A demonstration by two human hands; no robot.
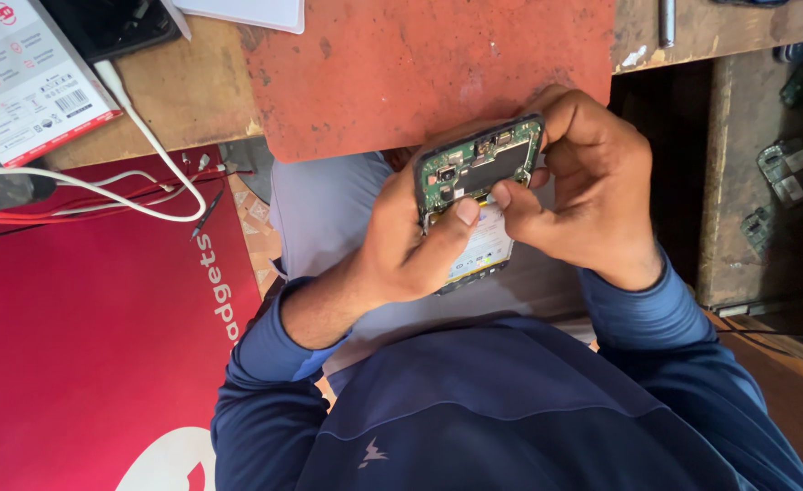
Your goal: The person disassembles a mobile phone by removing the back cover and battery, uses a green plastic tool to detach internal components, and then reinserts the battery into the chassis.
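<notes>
I hold an opened phone (478,168) over my lap, its back cover off. A green circuit board shows at its upper end and a battery with a pale label (485,245) below. My left hand (401,241) grips the phone from the left, thumb pressed across the seam between board and battery. My right hand (592,195) wraps the phone's right and top edges, and its thumb tip rests on the board beside my left thumb. The phone's lower end is hidden behind my left palm.
A worn red mat (428,64) lies on the wooden bench (183,100) just beyond the phone. White cables (138,127) and thin red wires cross a red banner (83,345) at left. A white printed box (19,82) sits top left. Metal parts (783,173) lie at right.
</notes>
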